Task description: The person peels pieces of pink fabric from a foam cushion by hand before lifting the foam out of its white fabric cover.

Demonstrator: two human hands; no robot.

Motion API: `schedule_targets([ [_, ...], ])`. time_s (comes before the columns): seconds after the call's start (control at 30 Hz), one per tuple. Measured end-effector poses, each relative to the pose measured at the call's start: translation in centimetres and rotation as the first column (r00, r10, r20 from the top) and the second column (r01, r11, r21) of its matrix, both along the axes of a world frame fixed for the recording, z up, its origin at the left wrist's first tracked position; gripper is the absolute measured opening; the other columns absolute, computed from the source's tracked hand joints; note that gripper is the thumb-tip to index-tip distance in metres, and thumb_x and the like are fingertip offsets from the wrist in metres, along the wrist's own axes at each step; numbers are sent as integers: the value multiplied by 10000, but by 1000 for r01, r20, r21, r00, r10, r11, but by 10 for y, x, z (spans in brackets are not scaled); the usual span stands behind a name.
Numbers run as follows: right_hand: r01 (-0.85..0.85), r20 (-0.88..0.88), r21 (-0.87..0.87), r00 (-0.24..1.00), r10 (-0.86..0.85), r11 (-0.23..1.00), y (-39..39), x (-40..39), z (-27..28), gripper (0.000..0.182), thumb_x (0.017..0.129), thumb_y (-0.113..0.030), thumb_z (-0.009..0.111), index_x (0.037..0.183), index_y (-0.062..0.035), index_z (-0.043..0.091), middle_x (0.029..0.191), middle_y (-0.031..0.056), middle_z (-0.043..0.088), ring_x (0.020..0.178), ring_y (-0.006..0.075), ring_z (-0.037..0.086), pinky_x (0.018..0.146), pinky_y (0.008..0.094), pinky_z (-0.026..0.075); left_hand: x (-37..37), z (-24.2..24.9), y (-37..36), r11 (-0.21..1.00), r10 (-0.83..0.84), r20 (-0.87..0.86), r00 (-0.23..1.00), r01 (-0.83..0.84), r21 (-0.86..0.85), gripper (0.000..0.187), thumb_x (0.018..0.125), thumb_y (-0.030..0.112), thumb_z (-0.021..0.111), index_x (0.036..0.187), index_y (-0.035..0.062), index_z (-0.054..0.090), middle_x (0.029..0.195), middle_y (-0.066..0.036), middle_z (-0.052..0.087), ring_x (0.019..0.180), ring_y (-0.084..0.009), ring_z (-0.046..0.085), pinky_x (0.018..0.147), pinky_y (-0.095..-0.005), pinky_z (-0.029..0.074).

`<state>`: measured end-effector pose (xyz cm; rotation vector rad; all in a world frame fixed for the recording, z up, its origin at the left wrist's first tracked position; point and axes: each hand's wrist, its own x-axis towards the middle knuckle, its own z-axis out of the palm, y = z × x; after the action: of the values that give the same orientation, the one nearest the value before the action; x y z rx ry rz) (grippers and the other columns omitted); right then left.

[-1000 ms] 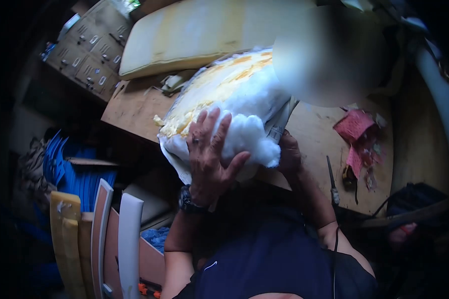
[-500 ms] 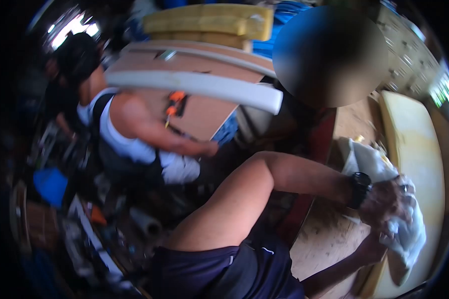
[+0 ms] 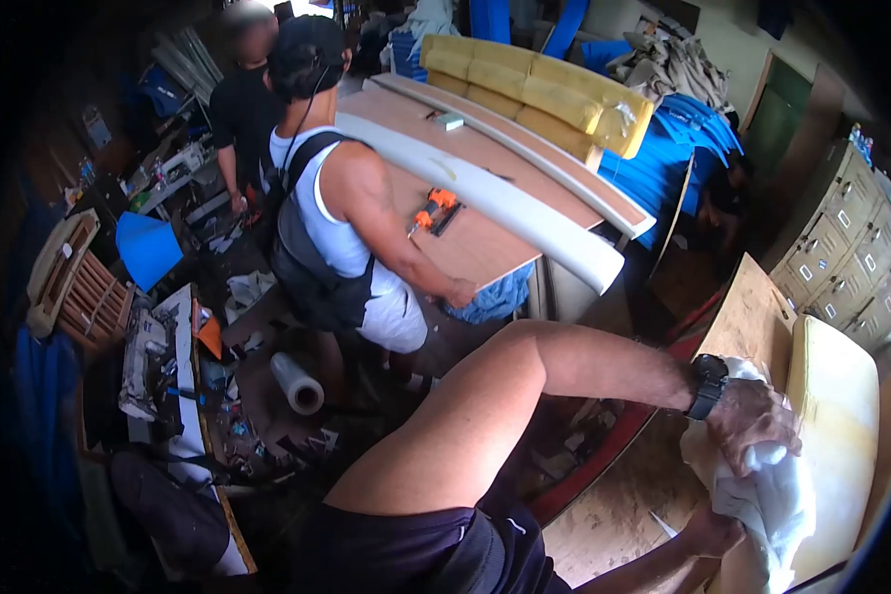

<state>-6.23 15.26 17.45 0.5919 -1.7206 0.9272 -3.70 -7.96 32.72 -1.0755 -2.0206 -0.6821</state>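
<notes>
A crumpled white cloth (image 3: 767, 495) lies between my hands, over the edge of a yellowed foam cushion (image 3: 834, 426). My left hand (image 3: 757, 421), with a black watch on the wrist, presses on the cloth's upper part, its fingers curled into the folds. Lower down, my right hand (image 3: 715, 532) is closed at the cloth's near edge. A bare wooden board (image 3: 629, 500) extends under and beside both hands.
To the left, a person in a white tank top (image 3: 351, 198) stands by a brown panel (image 3: 485, 233) bearing a long white roll (image 3: 505, 203) and an orange power tool (image 3: 434, 210). Another person (image 3: 243, 119) stands behind. Metal lockers (image 3: 841, 238) stand at right. Clutter covers the floor.
The view has swung right and steadied, so the lockers and back room show more. Both hands remain on the cloth, which has shifted slightly down and left in view.
</notes>
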Motion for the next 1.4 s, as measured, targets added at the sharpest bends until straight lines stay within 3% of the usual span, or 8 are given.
schedule_targets([
  [0.1, 223, -129, 106, 969, -209, 969, 1, -1, -3, 356, 735, -88, 906, 940, -5, 626, 912, 122, 718, 830, 295, 737, 765, 363, 617, 15, 7, 11, 990, 140, 36, 990, -138, -34, 826, 591, 417, 850, 1333, 122, 640, 1215, -163, 678, 1083, -357, 662, 956, -486, 537],
  [0.2, -129, -248, -12, 961, 122, 992, 1, -5, -3, 382, 720, -90, 926, 899, -27, 594, 889, 126, 702, 770, 267, 729, 726, 367, 618, 16, 8, 26, 946, 319, 57, 946, -315, -78, 847, 544, 385, 865, 1320, 127, 643, 1192, -164, 679, 1068, -350, 666, 917, -486, 545],
  [0.33, -52, -238, -4, 970, 49, 999, 10, -16, -15, 417, 689, -85, 952, 941, -16, 627, 863, 109, 679, 757, 257, 714, 713, 349, 613, 18, 16, 28, 924, 365, 45, 930, -355, -144, 760, 596, 346, 858, 1268, 69, 638, 1075, -172, 680, 979, -355, 679, 854, -495, 528],
  [0.47, -346, 199, -372, 877, 438, 861, 22, -81, -71, 414, 836, -154, 833, 1170, 13, 652, 1106, 184, 701, 996, 293, 707, 904, 403, 572, 1, 20, 34, 907, 379, -15, 925, -375, -190, 593, 623, 295, 833, 1133, 34, 681, 953, -176, 699, 898, -351, 701, 822, -495, 535],
  [0.9, -188, 716, -494, 466, 520, 849, -31, -85, -180, 402, 940, -240, 639, 1274, -17, 632, 1210, 145, 693, 1062, 257, 688, 905, 437, 553, -11, 11, 8, 936, 283, 81, 956, -256, -241, 461, 681, 291, 777, 1101, 109, 718, 1048, -131, 723, 982, -352, 696, 862, -495, 555],
  [1.3, 255, 774, -629, 123, 621, 734, 68, 132, -283, 384, 1011, -212, 565, 1347, -26, 579, 1208, 128, 685, 1082, 258, 685, 912, 421, 550, 19, -69, -61, 965, 124, 341, 932, -33, -259, 604, 581, 193, 838, 1152, 60, 692, 1146, -131, 702, 1054, -313, 677, 926, -435, 537],
  [1.37, -77, 897, -351, 257, 359, 933, 44, 161, -276, 421, 999, -238, 672, 1281, 70, 621, 1218, 129, 712, 1114, 219, 672, 935, 397, 536, 29, -77, -59, 946, 95, 232, 968, -15, -325, 573, 564, 174, 815, 1108, 49, 685, 1101, -124, 704, 1019, -320, 687, 907, -442, 534],
  [1.4, -17, 883, -410, 244, 401, 912, 13, 182, -144, 416, 982, -255, 713, 1223, 80, 669, 1191, 170, 723, 1124, 239, 661, 991, 383, 506, 31, -72, -56, 930, 88, 248, 965, 9, -366, 564, 580, 152, 809, 1119, 52, 674, 1099, -120, 699, 1037, -323, 681, 911, -447, 532],
])
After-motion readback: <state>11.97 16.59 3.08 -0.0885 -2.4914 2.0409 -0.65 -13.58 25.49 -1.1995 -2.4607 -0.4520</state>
